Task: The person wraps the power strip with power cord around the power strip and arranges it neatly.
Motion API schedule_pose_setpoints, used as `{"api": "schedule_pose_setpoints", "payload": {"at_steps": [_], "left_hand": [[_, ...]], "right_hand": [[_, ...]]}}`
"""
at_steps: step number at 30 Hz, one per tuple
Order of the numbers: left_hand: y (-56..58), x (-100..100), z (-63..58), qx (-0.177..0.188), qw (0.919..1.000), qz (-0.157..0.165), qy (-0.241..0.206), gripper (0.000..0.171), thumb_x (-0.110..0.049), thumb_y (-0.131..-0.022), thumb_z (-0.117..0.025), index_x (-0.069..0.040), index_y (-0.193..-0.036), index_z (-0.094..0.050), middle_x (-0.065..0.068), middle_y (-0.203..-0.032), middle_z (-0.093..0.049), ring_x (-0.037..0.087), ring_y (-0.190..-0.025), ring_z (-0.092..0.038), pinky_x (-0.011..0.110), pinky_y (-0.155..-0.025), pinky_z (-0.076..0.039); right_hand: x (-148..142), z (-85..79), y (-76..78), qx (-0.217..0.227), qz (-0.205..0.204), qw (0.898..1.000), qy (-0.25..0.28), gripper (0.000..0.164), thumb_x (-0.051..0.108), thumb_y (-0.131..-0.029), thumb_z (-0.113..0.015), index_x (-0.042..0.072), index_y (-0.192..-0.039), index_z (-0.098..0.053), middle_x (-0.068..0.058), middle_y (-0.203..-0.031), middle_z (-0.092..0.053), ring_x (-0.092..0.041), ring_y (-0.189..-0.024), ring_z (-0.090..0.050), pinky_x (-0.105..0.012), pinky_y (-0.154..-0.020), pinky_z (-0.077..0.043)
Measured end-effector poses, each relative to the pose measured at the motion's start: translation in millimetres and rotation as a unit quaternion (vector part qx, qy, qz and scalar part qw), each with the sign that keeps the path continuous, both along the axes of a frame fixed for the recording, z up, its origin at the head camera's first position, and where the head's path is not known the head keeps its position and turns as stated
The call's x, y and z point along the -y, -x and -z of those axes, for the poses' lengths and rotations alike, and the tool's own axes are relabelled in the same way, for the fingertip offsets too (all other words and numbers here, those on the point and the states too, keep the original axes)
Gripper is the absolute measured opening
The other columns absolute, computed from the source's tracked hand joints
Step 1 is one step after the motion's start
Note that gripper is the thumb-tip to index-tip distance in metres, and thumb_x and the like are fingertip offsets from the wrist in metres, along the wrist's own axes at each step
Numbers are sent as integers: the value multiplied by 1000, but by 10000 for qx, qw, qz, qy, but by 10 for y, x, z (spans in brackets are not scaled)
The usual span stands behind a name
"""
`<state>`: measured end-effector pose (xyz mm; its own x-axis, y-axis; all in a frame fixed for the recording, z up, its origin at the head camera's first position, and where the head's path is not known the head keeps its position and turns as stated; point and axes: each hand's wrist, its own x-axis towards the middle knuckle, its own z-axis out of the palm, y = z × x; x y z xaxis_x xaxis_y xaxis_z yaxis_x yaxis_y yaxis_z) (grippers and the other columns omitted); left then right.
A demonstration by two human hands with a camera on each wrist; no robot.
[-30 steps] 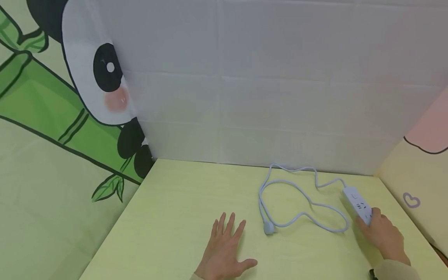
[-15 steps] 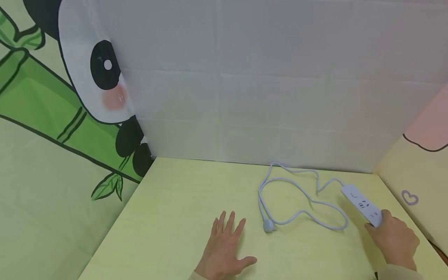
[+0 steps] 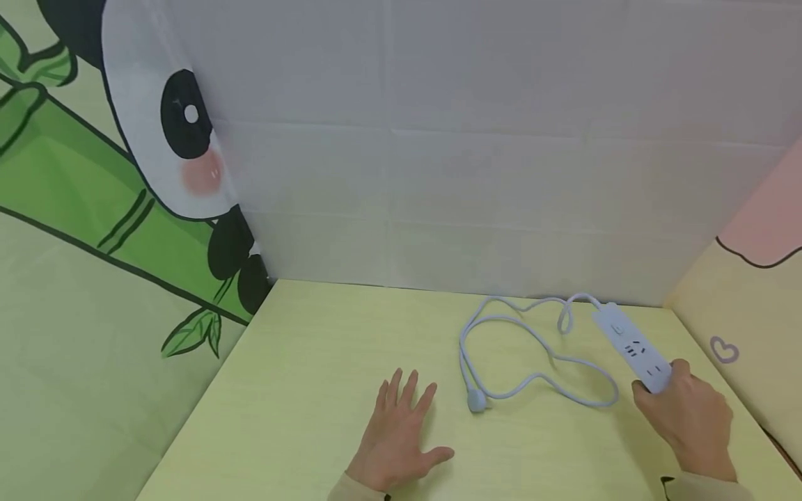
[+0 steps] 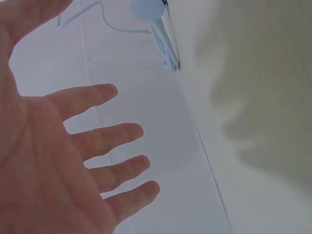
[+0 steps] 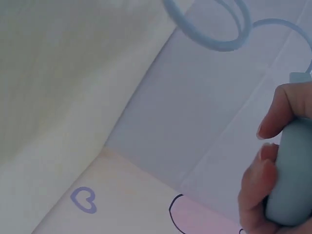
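Note:
A white power strip point(image 3: 631, 346) is gripped at its near end by my right hand point(image 3: 692, 417), tilted with its socket face up. In the right wrist view, curled fingers point(image 5: 258, 185) wrap round the strip's body point(image 5: 292, 175). From the far end runs a white cord point(image 3: 532, 379), lying in loops on the table and ending in a plug point(image 3: 477, 400). To the left of the plug, my left hand point(image 3: 395, 438) has its fingers spread and holds nothing. The left wrist view shows that palm point(image 4: 44, 161) with straight fingers, the plug point(image 4: 147, 9) beyond them.
The pale yellow table point(image 3: 301, 390) meets a grey-white back wall point(image 3: 438, 174). On the left stands a wall sheet with a panda and bamboo print point(image 3: 75, 181). A cream and pink printed sheet point(image 3: 752, 306) borders the right side.
My right hand first drew the power strip rightward, then moved it up and back toward the left. The cord near the strip has bent into a small loop. My left hand stays nearly still.

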<state>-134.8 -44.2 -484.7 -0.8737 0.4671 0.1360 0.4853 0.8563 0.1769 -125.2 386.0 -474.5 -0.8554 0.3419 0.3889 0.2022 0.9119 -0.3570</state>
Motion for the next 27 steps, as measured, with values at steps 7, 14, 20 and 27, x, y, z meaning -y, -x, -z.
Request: {"api": "schedule_pose_setpoints", "payload": {"at_steps": [7, 14, 20, 27], "left_hand": [[122, 87, -181, -350, 9993, 72, 106, 85, -66, -84, -69, -17, -151, -48, 18, -156, -45, 44, -148, -34, 57, -120, -28], [308, 148, -466, -1067, 9943, -90, 13, 83, -63, -84, -71, -15, -148, -51, 19, -151, -49, 45, -145, -37, 58, -120, -29], [366, 166, -608, -1296, 9907, -182, -363, 81, -60, -85, -72, -14, -148, -51, 19, -150, -49, 45, -145, -37, 58, -120, -28], [372, 193, -679, -1346, 9889, -228, -588, 81, -58, -86, -71, -14, -150, -49, 19, -151, -49, 44, -145, -38, 57, -121, -28]], "right_hand": [[314, -259, 15, -405, -331, 9986, -52, 45, 26, -77, -71, -11, -94, -51, -18, -59, -53, -28, -44, -44, -37, -37, -29], [661, -516, 15, -959, -592, 9936, -16, 43, 23, -72, -75, -9, -93, -55, -16, -59, -55, -25, -45, -45, -35, -39, -30], [922, -675, -32, -1295, -813, 9882, 73, 44, 20, -69, -77, -9, -95, -58, -17, -60, -58, -23, -45, -45, -33, -40, -30], [1167, -763, -152, -1610, -1089, 9809, 97, 39, 18, -64, -79, -5, -90, -60, -10, -56, -56, -17, -46, -43, -30, -43, -30]]}}
